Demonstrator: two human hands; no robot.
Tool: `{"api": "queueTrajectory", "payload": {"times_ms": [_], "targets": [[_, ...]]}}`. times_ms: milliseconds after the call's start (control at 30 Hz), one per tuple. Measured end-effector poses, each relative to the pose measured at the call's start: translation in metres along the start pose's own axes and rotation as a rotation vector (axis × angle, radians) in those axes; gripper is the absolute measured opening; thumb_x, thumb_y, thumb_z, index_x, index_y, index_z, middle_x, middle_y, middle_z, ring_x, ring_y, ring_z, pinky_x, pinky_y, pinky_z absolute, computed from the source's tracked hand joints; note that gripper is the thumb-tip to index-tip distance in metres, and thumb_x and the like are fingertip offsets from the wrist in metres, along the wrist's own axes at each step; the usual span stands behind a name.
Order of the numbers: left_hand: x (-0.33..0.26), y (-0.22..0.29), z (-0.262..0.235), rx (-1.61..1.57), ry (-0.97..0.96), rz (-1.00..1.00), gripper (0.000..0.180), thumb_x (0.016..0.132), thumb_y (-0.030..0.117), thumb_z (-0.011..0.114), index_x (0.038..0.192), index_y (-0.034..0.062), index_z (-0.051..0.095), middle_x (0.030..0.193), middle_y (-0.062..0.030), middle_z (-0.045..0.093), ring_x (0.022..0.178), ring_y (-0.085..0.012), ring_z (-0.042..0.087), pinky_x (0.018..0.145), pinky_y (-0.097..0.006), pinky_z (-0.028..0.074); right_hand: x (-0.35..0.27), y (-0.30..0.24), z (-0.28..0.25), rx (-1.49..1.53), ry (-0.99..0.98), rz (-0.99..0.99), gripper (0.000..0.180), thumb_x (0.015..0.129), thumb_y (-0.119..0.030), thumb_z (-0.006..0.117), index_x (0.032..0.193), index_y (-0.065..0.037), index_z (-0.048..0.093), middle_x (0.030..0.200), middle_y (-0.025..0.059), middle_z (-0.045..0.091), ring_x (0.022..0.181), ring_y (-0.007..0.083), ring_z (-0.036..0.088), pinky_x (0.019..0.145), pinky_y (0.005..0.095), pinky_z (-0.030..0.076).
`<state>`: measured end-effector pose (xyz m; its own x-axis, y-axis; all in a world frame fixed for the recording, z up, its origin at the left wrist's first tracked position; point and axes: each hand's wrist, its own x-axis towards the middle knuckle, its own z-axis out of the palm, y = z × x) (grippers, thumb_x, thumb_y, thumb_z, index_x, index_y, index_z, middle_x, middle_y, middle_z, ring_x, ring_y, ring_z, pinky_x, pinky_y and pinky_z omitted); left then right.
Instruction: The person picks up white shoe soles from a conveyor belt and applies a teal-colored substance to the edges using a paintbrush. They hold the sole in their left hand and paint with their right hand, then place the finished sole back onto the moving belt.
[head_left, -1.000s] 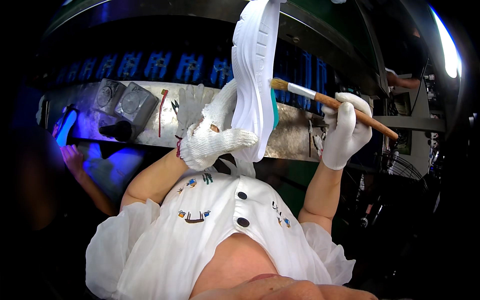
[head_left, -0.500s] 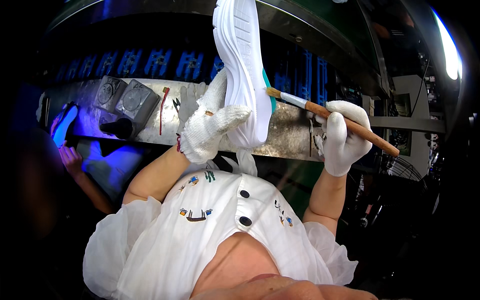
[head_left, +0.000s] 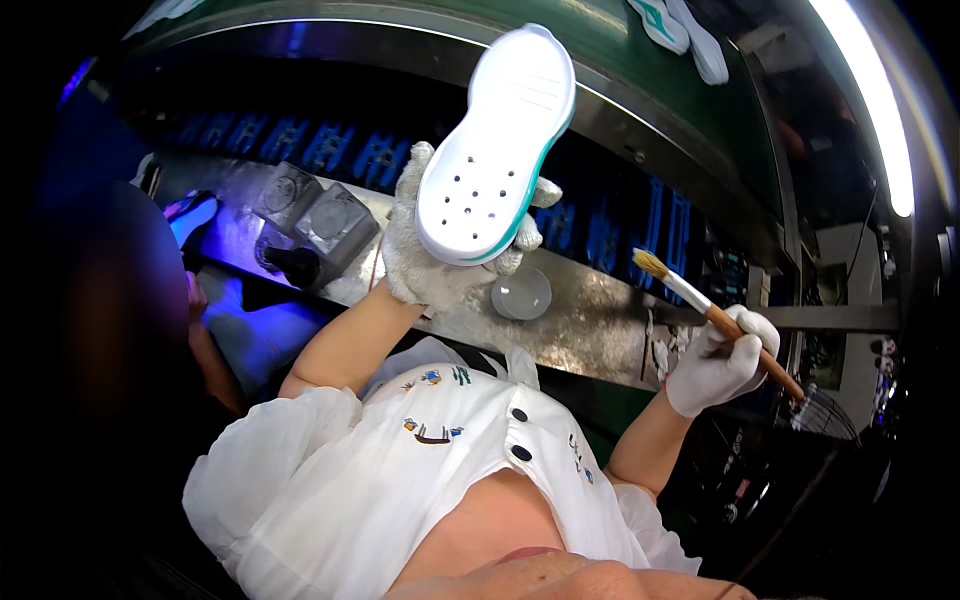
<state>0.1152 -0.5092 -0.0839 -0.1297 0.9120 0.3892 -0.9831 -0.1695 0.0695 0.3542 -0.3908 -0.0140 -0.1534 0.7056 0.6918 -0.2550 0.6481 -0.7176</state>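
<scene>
A white shoe sole (head_left: 500, 140) with a teal edge lies in my left hand (head_left: 425, 250), which is gloved and cupped around it from below. Its top face, with small round holes at the lower end, is turned up toward me; fingertips curl past its right edge. In my right hand (head_left: 725, 360), also gloved, is a paintbrush (head_left: 715, 315) gripped by its wooden handle. The pale bristles point up and left, well apart from the sole. Just below the sole, a translucent round bowl (head_left: 521, 293) rests on the metal bench.
Grey metal blocks (head_left: 340, 222) and a black object (head_left: 292, 264) stand on the metal bench (head_left: 590, 335) to the left. Beyond runs a green conveyor belt (head_left: 600, 50) carrying more soles (head_left: 685, 35) at upper right. At the left is another person's hand (head_left: 196, 297) near a blue-lit sole.
The sole has been turned from its side to show its perforated face. My right hand has drawn the brush away from it, rightward and down. The bowl has come into sight.
</scene>
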Motion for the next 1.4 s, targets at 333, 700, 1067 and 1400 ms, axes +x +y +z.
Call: {"api": "queueTrajectory", "payload": {"times_ms": [333, 700, 1067, 1400], "targets": [[-0.006, 0.003, 0.012, -0.394, 0.06, -0.034, 0.063, 0.089, 0.049, 0.04, 0.125, -0.0022, 0.036, 0.103, -0.0174, 0.051, 0.07, -0.0193, 0.056, 0.047, -0.022, 0.047, -0.022, 0.009, 0.026, 0.108, 0.086, 0.159, 0.028, 0.084, -0.024, 0.051, 0.091, 0.003, 0.051, 0.076, 0.0088, 0.05, 0.061, 0.0116, 0.052, 0.054, 0.0175, 0.046], [0.129, 0.16, 0.031, 0.11, 0.031, -0.072, 0.065, 0.09, 0.046, 0.039, 0.137, 0.003, 0.025, 0.125, -0.0249, 0.039, 0.09, -0.0309, 0.054, 0.07, -0.037, 0.049, -0.036, 0.013, 0.015, 0.15, 0.087, 0.4, 0.017, 0.084, -0.014, 0.045, 0.092, 0.0, 0.051, 0.08, 0.0068, 0.05, 0.066, 0.0113, 0.051, 0.062, 0.0188, 0.046], [0.29, 0.106, -0.019, 2.55, 0.469, 0.118, 0.044, 0.08, 0.028, 0.051, 0.114, 0.0005, 0.053, 0.123, -0.0211, 0.049, 0.111, -0.0364, 0.049, 0.093, -0.039, 0.042, -0.056, 0.04, -0.02, 0.017, 0.2, 0.479, 0.015, 0.084, -0.013, 0.048, 0.091, -0.002, 0.053, 0.073, 0.0054, 0.053, 0.054, 0.0064, 0.047, 0.048, 0.0153, 0.036], [0.328, 0.045, -0.023, 3.121, 0.123, -0.153, 0.025, 0.078, 0.023, 0.058, 0.091, 0.0033, 0.067, 0.095, -0.0164, 0.065, 0.088, -0.0325, 0.064, 0.073, -0.043, 0.051, -0.064, 0.049, -0.031, -0.085, 0.292, 0.594, 0.015, 0.084, -0.015, 0.046, 0.09, -0.003, 0.054, 0.064, 0.0042, 0.051, 0.049, 0.0052, 0.044, 0.043, 0.014, 0.032]]}}
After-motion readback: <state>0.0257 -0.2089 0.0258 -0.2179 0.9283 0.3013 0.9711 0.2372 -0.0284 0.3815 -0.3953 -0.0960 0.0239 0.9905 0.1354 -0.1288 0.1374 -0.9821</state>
